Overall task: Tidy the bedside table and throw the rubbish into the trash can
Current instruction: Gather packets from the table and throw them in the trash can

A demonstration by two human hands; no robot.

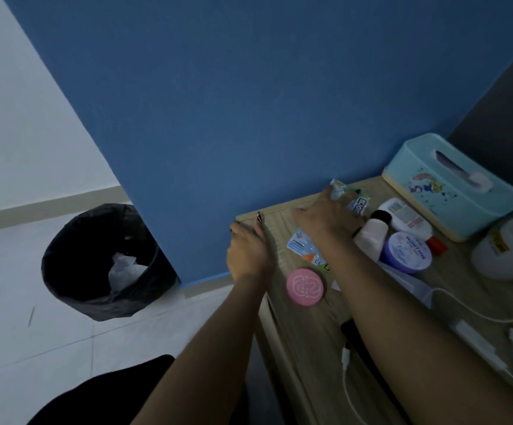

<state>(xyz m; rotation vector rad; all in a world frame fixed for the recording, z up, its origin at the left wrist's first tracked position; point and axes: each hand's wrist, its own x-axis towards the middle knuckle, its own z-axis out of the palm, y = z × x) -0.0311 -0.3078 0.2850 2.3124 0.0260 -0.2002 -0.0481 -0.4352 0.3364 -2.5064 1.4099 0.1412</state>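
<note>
At a pale wood-grain bedside table set against a blue wall, a person's right hand closes its fingers round a crumpled pale-green and white plastic wrapper at the table's back edge, close to the wall. The left hand rests on the table's far-left corner, fingers spread and holding nothing, apparently to steady the reach across. A second likely piece of litter, a flat blue-and-white printed packet, lies on the tabletop between the two hands, partly under the right wrist. Items probably meant to stay crowd the right side: a round pink tin, a lilac lidded jar, a white bottle with a black cap and a turquoise plastic tissue box at the back. The round trash can with a black liner stands on the tiled floor just left of the table, crumpled white tissue already inside. It looks near enough for the wrapper to be dropped in with one swing of the arm.
</note>
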